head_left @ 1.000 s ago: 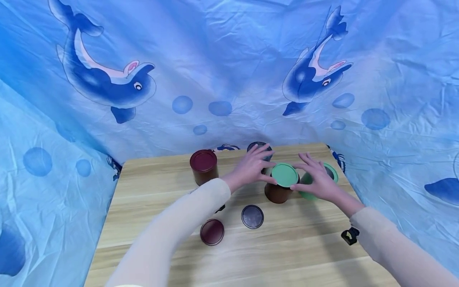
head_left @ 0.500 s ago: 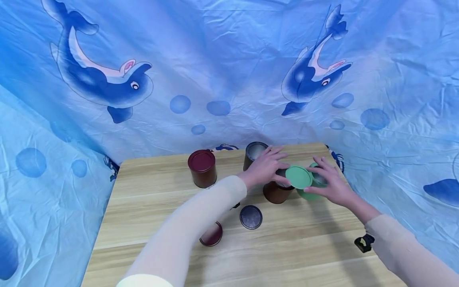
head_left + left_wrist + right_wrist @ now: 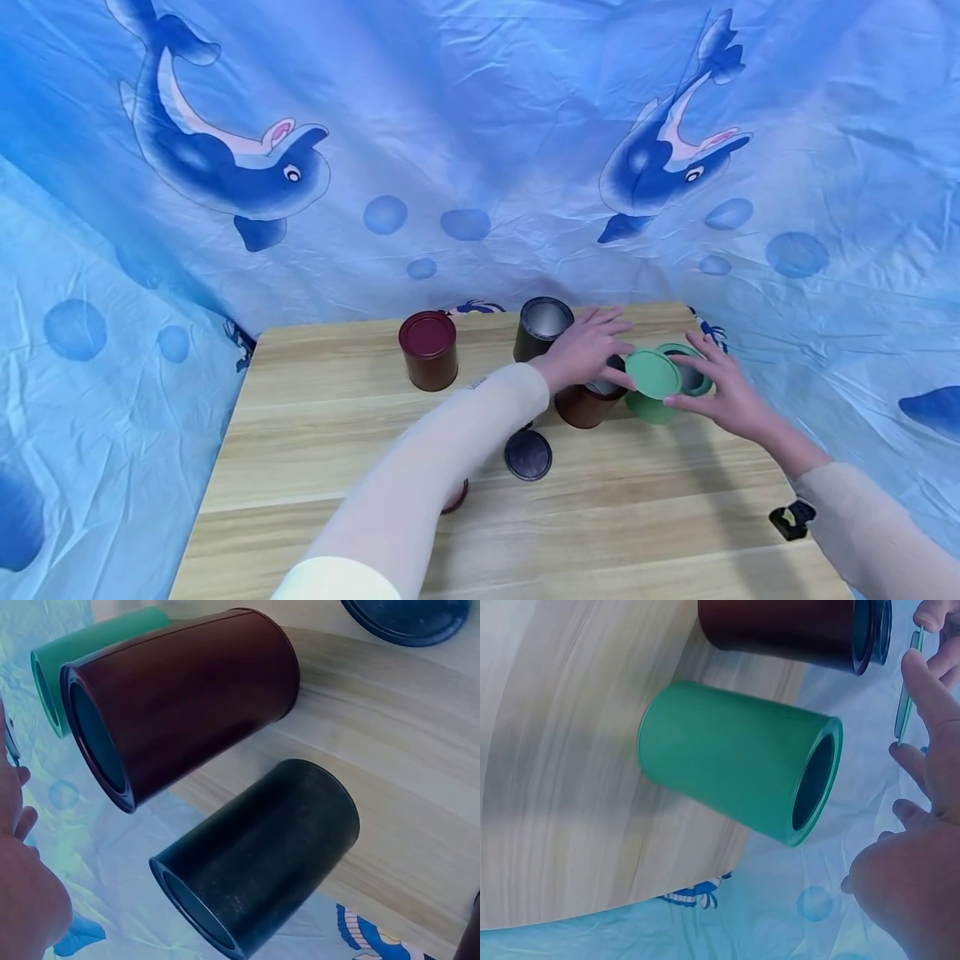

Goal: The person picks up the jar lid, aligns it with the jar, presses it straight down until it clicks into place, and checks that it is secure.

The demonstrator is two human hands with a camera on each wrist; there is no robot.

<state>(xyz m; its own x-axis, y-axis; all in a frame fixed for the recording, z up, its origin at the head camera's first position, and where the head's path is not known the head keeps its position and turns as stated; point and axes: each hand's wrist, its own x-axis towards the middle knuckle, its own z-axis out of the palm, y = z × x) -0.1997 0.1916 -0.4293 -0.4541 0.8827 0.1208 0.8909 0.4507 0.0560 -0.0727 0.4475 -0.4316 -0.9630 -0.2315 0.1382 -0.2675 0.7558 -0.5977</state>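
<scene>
Your right hand (image 3: 731, 400) pinches the green lid (image 3: 652, 373) by its rim, fingertips (image 3: 919, 675) spread along the edge, and holds it flat in the air between the brown canister (image 3: 588, 402) and the green canister (image 3: 675, 392), partly over the green one's open mouth. Your left hand (image 3: 588, 350) lies on the lid's other edge above the brown canister, its fingers fairly straight; whether they curl under the rim, I cannot tell. The lid looks thin, stiff and light, probably plastic, and likely a little slick, so a hold at two or three points on the rim should serve better than pressure on the flat middle, which may flex. The canisters look rigid and smooth-walled; standing uncapped, they are probably light enough to tip from a sideways knock, so you would do well to grip one round the wall when steadying it. Farther out on the wooden worktop (image 3: 315, 433) stand an open dark grey canister (image 3: 542, 327) just behind your left hand and a capped maroon canister (image 3: 428, 350) well to the left. A dark grey lid (image 3: 527, 454) lies flat nearer you, with a maroon lid (image 3: 456, 498) mostly hidden under your left sleeve (image 3: 420, 483).
</scene>
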